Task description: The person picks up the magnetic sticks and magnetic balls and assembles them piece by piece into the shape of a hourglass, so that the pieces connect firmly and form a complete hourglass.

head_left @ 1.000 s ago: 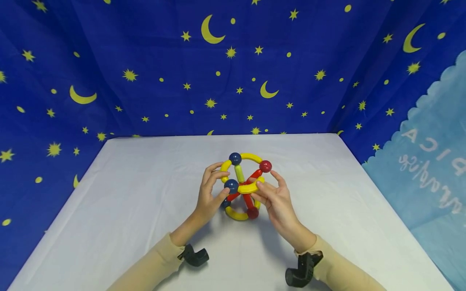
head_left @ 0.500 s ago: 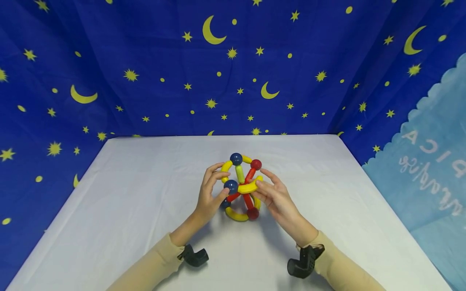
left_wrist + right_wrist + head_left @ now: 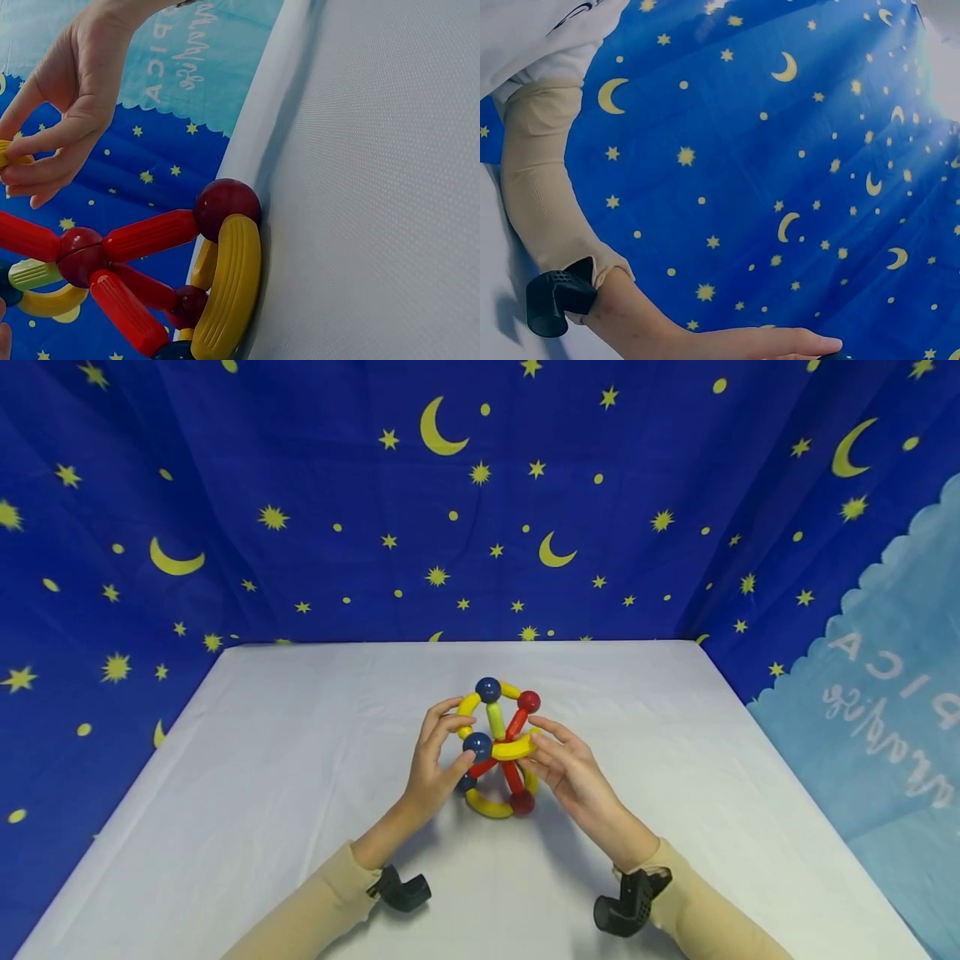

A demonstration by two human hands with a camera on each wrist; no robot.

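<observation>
A magnetic ball-and-stick model stands on the white table between my hands. Red rods (image 3: 150, 235) and a lime green rod (image 3: 495, 721) meet at its red centre ball (image 3: 81, 256). My left hand (image 3: 435, 764) grips its near side, thumb at the near dark blue ball (image 3: 477, 746) and fingertips on an upper yellow curved rod (image 3: 468, 704). My right hand (image 3: 581, 781) pinches the free right end of the front yellow curved rod (image 3: 513, 749), which joins that blue ball. Just beyond the right fingertips is an upper red ball (image 3: 528, 702).
White cloth covers the table (image 3: 300, 718). A blue curtain (image 3: 345, 485) with yellow moons and stars surrounds its back and sides. At right hangs a light blue cloth (image 3: 900, 693) with lettering. A black camera mount (image 3: 405, 891) sits on each wrist.
The upper red ball has shifted left with its red rod, and my right fingertips have come away from it. My right hand still holds the front yellow curved rod; the left stays put.
</observation>
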